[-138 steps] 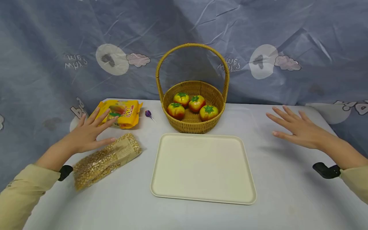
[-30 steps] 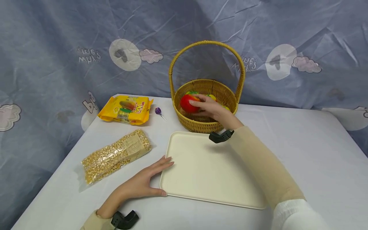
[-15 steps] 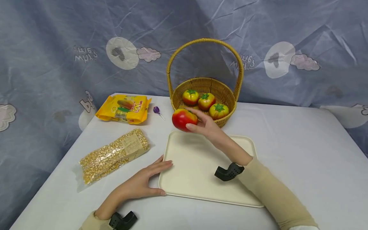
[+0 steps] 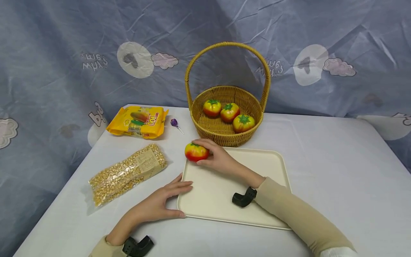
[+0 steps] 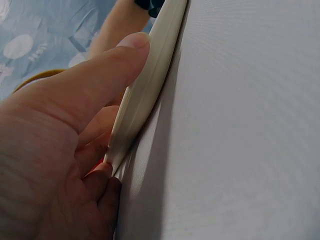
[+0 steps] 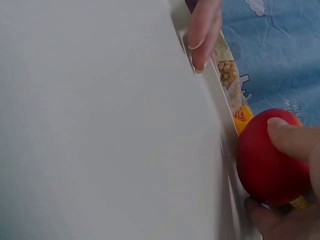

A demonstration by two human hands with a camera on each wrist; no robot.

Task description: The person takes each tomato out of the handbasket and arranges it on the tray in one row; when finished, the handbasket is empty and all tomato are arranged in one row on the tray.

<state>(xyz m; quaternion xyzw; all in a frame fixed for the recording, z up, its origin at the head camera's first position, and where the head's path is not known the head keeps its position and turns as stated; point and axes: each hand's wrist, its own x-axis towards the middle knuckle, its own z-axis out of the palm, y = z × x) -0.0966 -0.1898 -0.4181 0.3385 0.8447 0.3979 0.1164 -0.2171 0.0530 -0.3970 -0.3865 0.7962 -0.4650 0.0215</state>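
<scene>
My right hand holds a red-and-yellow tomato with a green leafy top, at the far left corner of the cream tray. In the right wrist view the tomato shows its red side, thumb across it, by the tray rim. My left hand spans the tray's near left corner, its fingers fairly straight over the left rim and the thumb at the near edge. In the left wrist view the thumb of that left hand touches the tray wall. Behind the tray, a wicker basket contains three similar tomatoes.
Left of the tray lies a clear bag of corn kernels. Farther back are a yellow snack packet and a purple lollipop. The basket's tall arched handle rises before a grey-blue printed curtain.
The right hand has lifted one tomato out of the basket and brought it forward and left to the tray's far left corner. The left hand came to the tray earlier and has stayed there.
</scene>
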